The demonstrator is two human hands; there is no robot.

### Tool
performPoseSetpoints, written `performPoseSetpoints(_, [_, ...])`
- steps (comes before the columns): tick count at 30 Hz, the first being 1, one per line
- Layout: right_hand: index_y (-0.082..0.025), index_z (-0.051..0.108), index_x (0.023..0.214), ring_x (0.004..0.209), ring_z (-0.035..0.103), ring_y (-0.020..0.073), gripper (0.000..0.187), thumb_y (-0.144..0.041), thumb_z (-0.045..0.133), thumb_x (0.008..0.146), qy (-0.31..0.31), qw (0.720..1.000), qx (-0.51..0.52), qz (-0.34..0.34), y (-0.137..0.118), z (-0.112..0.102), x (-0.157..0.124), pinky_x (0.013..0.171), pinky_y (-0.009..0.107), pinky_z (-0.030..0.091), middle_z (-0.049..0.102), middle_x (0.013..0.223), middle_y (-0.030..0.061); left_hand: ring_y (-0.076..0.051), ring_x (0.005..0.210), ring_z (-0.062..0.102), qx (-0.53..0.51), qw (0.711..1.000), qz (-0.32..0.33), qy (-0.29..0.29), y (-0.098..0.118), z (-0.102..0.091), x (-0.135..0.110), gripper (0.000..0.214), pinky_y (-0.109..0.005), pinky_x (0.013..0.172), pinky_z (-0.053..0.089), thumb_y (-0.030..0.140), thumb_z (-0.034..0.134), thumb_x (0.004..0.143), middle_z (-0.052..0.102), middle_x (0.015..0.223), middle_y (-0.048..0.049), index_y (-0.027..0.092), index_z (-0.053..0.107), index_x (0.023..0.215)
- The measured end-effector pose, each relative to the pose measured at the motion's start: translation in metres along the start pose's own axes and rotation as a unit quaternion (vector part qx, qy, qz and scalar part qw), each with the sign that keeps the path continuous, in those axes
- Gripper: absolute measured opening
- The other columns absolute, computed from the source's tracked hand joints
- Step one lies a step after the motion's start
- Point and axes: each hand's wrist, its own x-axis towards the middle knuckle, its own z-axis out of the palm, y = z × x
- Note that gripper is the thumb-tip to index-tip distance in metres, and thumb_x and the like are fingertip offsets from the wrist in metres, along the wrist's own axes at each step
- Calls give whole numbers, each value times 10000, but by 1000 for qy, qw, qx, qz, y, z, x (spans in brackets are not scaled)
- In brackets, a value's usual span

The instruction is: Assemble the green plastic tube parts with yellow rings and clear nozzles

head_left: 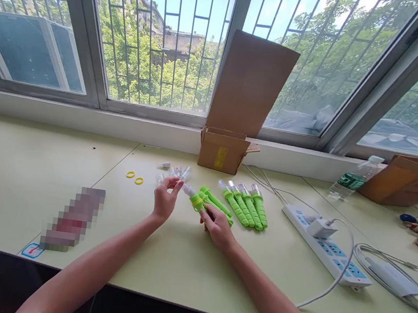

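Surrounding green tubes (249,209): yellow rings (138,183), box (211,150), power strip (346,265).

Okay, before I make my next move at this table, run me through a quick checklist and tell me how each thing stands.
1. Right hand has the green stick: ok, fingers are around it.
2. Left hand has a grip on the white tip: cannot tell, fingertips are close but contact is unclear.
3. Yellow rings within sight: ok, two lie on the table, left of the hands.
4. Clear pieces all countable: not ok, the left hand partly hides the group.
5. Power strip away from the hands: ok, it sits off to the right.
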Motion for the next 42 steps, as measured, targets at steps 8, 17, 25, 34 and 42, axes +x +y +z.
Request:
performPoseSetpoints(8, [-219, 492, 690, 458, 470, 133, 300, -434, 478, 898, -13, 1000, -24, 3, -1, -1, 0, 484, 271, 359, 508, 576, -18, -182, 774, 657, -16, 999, -13, -41, -2, 3, -4, 403, -354, 760, 534, 448, 629, 807, 704, 853, -62, 176, 637, 1105])
performPoseSetpoints(17, [-226, 511, 719, 476, 468, 147, 290, -449, 466, 900, -21, 998, -50, -15, -4, -1, -1, 493, 277, 362, 528, 570, -16, -200, 777, 676, -77, 994, -54, -52, 0, 4, -6, 374, -352, 725, 532, 423, 603, 829, 714, 852, -73, 174, 591, 1108])
performPoseSetpoints(25, [-221, 549, 761, 485, 485, 144, 276, -451, 475, 895, -19, 999, -47, -14, -3, 0, 0, 488, 274, 368, 562, 611, -7, -168, 676, 644, -73, 995, -57, -29, 3, 0, -3, 372, -304, 661, 514, 442, 657, 769, 703, 765, -50, 164, 637, 1017])
performPoseSetpoints(34, [-219, 531, 740, 501, 481, 139, 278, -446, 477, 891, -22, 999, -40, -12, -5, 0, 0, 503, 274, 367, 549, 623, -10, -155, 610, 617, -72, 994, -72, -30, 4, -1, -1, 313, -271, 587, 470, 427, 669, 760, 672, 686, -29, 169, 575, 910])
performPoseSetpoints(42, [-217, 510, 722, 483, 449, 131, 279, -428, 469, 900, -21, 999, -40, -12, -4, 0, -1, 496, 268, 347, 513, 586, -21, -172, 649, 636, -77, 994, -63, -37, 2, -1, 0, 288, -293, 631, 478, 416, 673, 758, 653, 677, -18, 195, 507, 841])
